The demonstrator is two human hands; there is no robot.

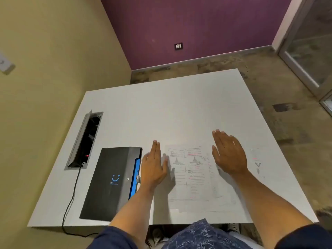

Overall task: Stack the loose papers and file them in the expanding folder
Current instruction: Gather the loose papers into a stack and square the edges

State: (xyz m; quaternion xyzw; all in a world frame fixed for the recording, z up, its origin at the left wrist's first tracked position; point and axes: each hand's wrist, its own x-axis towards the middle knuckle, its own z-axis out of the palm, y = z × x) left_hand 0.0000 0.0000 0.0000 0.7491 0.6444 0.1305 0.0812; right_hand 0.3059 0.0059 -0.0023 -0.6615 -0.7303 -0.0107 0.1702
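Note:
Loose printed papers (192,178) lie flat and overlapping on the white table (161,108), near its front edge. Another sheet (257,164) with small drawings lies further right. A black expanding folder (109,182) with a blue smiley logo and blue inner pockets rests shut to the left of the papers. My left hand (154,166) hovers flat between the folder and the papers, fingers together and holding nothing. My right hand (229,152) is spread flat over the right part of the papers, holding nothing.
A grey cable box (84,141) with its lid raised is set into the table at the left, and a black cable (71,200) runs from it over the front edge. A beige wall stands to the left. A glass door is at the far right.

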